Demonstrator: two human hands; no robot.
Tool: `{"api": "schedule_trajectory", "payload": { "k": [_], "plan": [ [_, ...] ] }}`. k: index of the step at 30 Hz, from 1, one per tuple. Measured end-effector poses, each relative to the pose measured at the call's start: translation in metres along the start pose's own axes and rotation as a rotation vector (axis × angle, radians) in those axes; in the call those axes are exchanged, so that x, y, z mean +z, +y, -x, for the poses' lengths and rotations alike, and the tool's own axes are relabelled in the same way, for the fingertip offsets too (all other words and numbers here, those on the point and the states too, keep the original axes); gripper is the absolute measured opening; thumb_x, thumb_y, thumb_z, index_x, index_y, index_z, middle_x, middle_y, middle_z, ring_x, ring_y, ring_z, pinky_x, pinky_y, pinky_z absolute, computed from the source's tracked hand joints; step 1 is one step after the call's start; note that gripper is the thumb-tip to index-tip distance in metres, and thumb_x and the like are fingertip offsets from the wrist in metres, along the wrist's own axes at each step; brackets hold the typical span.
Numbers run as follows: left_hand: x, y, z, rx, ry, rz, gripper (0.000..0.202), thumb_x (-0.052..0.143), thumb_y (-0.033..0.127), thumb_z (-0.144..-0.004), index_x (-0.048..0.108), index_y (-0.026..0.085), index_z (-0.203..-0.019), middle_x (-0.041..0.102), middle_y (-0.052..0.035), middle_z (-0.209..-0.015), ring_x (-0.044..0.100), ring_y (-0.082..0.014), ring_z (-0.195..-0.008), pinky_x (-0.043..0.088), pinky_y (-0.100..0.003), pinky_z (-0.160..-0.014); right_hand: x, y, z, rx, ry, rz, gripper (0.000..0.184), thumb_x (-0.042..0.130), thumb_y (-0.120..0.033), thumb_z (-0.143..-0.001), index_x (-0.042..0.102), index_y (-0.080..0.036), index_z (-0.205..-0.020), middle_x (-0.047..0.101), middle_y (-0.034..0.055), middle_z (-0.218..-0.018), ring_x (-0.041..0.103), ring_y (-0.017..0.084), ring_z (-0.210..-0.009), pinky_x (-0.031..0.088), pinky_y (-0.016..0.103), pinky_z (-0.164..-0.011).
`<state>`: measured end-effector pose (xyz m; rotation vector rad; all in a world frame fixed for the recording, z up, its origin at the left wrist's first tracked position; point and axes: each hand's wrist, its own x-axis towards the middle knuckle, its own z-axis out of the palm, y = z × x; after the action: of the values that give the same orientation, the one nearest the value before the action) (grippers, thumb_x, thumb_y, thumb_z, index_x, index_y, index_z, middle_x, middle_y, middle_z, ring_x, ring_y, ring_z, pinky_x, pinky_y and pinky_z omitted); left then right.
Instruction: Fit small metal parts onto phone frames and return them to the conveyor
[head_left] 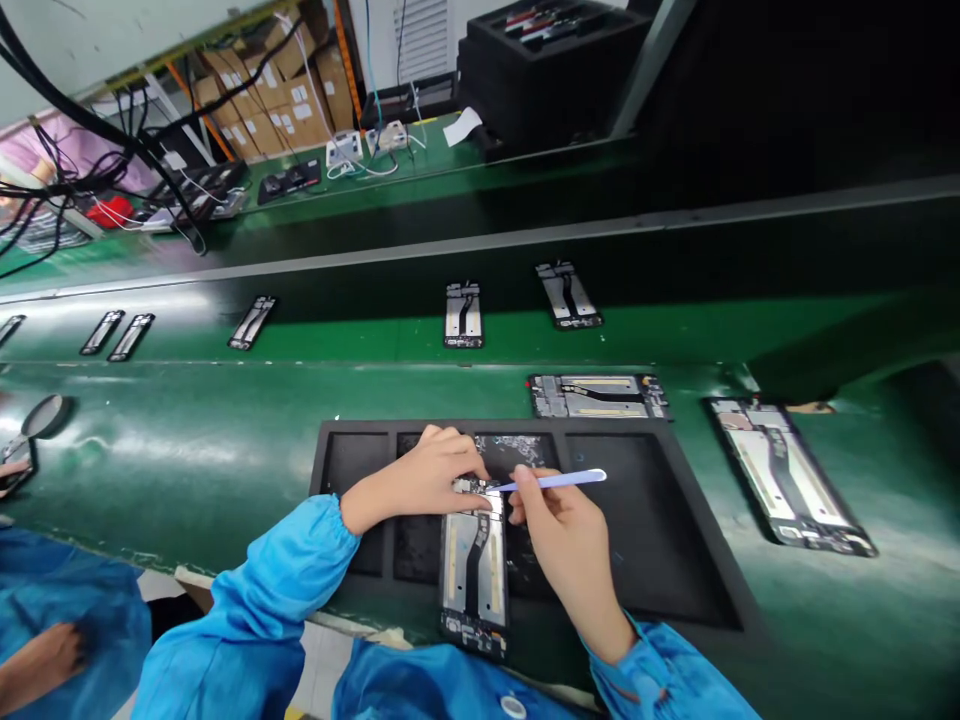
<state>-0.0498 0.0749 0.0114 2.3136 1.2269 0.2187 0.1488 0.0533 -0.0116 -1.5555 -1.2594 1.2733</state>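
Observation:
An opened phone body (475, 570), with a black flex cable down its middle, lies over the near part of a black compartment tray (637, 429). My left hand (427, 475) grips the phone's top end between thumb and fingers. Pinched in my right hand (566, 530) is a pair of pale lilac tweezers (574, 479), its tip pointing left at the phone's top end. Whether the tip touches a part there I cannot tell. Small clear scraps (517, 449) lie in the tray's middle compartment, behind my hands.
Another opened phone (611, 396) lies crosswise behind the tray, and one (787, 475) rests to its right. Several more, such as this phone (463, 315), lie along the green belt (360, 335). At left a co-worker's hand (45, 655) and a round dark lens (46, 415) show.

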Motion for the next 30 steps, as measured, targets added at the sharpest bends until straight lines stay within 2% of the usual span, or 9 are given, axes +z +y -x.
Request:
{"api": "schedule_trajectory", "payload": {
  "k": [4,7,14,18,20,23,25,28,30],
  "plan": [
    [0.002,-0.002,0.0,0.005,0.005,0.011,0.03,0.072,0.048,-0.09,0.066,0.022,-0.103,0.061,-0.0001,-0.099,0.052,-0.0175,-0.101,0.032,-0.03,-0.09,0.0,0.0,-0.002,0.032,-0.018,-0.087,0.05,0.067,-0.066,-0.082,0.068,-0.017,-0.082,0.064,0.0024,-0.06,0.061,0.018,-0.054,0.052,0.031,-0.055],
    [0.002,-0.003,-0.001,0.007,-0.002,0.015,0.032,0.071,0.052,-0.09,0.066,0.022,-0.104,0.061,-0.0004,-0.1,0.052,-0.0182,-0.104,0.032,-0.031,-0.091,-0.001,0.001,-0.002,0.032,0.031,-0.156,0.049,0.067,-0.065,-0.082,0.069,-0.017,-0.083,0.062,0.0015,-0.059,0.06,0.017,-0.052,0.052,0.03,-0.053],
    [0.0,-0.002,-0.002,0.012,-0.015,0.012,0.032,0.068,0.051,-0.092,0.066,0.022,-0.102,0.061,-0.0012,-0.1,0.052,-0.0185,-0.102,0.032,-0.031,-0.09,-0.001,0.002,0.0,0.056,0.069,-0.05,0.046,0.067,-0.063,-0.084,0.07,-0.017,-0.08,0.062,0.0016,-0.057,0.057,0.015,-0.05,0.047,0.027,-0.048],
    [-0.001,-0.001,-0.002,0.018,0.001,0.006,0.027,0.062,0.048,-0.098,0.067,0.021,-0.102,0.062,-0.0015,-0.098,0.052,-0.018,-0.1,0.032,-0.031,-0.091,0.0,0.002,0.0,0.064,0.057,-0.126,0.044,0.069,-0.06,-0.084,0.07,-0.016,-0.081,0.061,0.0008,-0.057,0.057,0.015,-0.048,0.048,0.027,-0.047],
    [0.0,0.0,-0.003,0.027,0.01,0.008,0.026,0.057,0.045,-0.101,0.067,0.021,-0.101,0.063,-0.0016,-0.098,0.052,-0.0176,-0.1,0.033,-0.031,-0.09,-0.004,0.0,-0.001,0.028,0.098,-0.156,0.041,0.067,-0.058,-0.087,0.069,-0.017,-0.082,0.059,-0.0004,-0.056,0.057,0.014,-0.049,0.049,0.027,-0.049],
    [0.0,0.001,-0.005,0.025,0.03,0.01,0.026,0.053,0.04,-0.103,0.067,0.019,-0.096,0.062,-0.0013,-0.094,0.052,-0.0171,-0.097,0.033,-0.031,-0.089,-0.02,-0.009,-0.007,-0.087,0.139,-0.072,0.034,0.064,-0.052,-0.092,0.07,-0.018,-0.094,0.065,0.0008,-0.063,0.063,0.016,-0.055,0.053,0.028,-0.054],
    [0.0,0.002,-0.006,0.019,0.046,0.008,0.027,0.052,0.038,-0.104,0.066,0.019,-0.093,0.061,-0.0009,-0.091,0.051,-0.0169,-0.095,0.033,-0.03,-0.087,-0.033,-0.014,-0.017,-0.216,0.081,0.098,0.029,0.063,-0.046,-0.093,0.071,-0.02,-0.099,0.071,0.0034,-0.072,0.069,0.017,-0.062,0.056,0.029,-0.059],
    [0.001,0.003,-0.007,0.026,0.074,0.0,0.026,0.052,0.037,-0.104,0.065,0.018,-0.093,0.06,-0.0007,-0.089,0.051,-0.0168,-0.092,0.034,-0.03,-0.085,-0.046,-0.013,-0.034,-0.57,-0.012,0.345,0.017,0.065,-0.037,-0.094,0.072,-0.022,-0.094,0.077,0.005,-0.083,0.074,0.019,-0.071,0.06,0.032,-0.068],
    [0.003,0.002,-0.007,0.042,0.102,-0.006,0.026,0.051,0.036,-0.105,0.065,0.018,-0.093,0.06,-0.001,-0.089,0.051,-0.0167,-0.09,0.034,-0.031,-0.084,-0.048,-0.007,-0.041,-0.817,-0.039,0.441,0.009,0.066,-0.029,-0.094,0.072,-0.023,-0.096,0.078,0.0039,-0.087,0.075,0.019,-0.075,0.061,0.032,-0.073]
  ]
}}
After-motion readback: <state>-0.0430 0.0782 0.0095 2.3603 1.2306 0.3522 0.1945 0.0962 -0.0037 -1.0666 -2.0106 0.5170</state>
